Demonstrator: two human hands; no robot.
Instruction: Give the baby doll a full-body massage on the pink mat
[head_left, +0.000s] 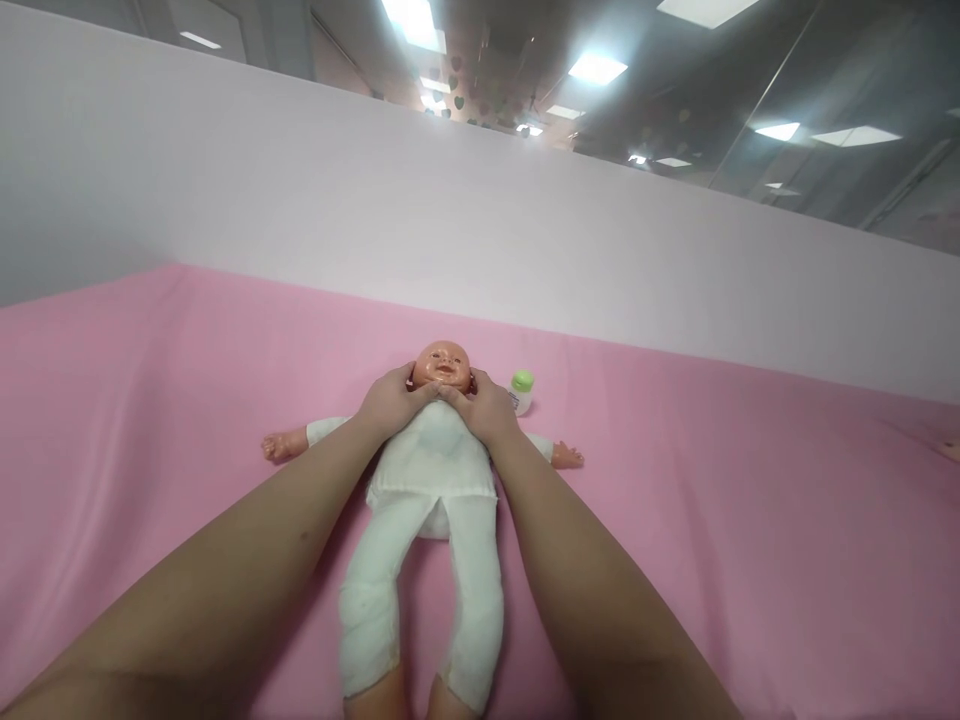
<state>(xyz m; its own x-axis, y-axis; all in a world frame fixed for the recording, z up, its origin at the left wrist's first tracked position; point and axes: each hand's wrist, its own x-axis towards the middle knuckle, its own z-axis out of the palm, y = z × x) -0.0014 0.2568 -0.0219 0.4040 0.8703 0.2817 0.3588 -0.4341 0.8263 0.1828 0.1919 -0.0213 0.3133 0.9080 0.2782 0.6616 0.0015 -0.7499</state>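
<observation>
A baby doll (431, 500) in white clothes lies on its back on the pink sheet (150, 400), head away from me and arms spread out. My left hand (391, 403) rests on the doll's left cheek and neck, with the thumb at the chin. On the other side of the head my right hand (486, 408) does the same, fingers along the jaw. Both thumbs meet just under the doll's chin. The hands press on the head rather than lift it.
A small white bottle with a green cap (521, 391) stands on the sheet just right of the doll's head. A pale partition wall (480, 230) runs behind the sheet. Something small and skin-coloured (951, 449) shows at the far right edge.
</observation>
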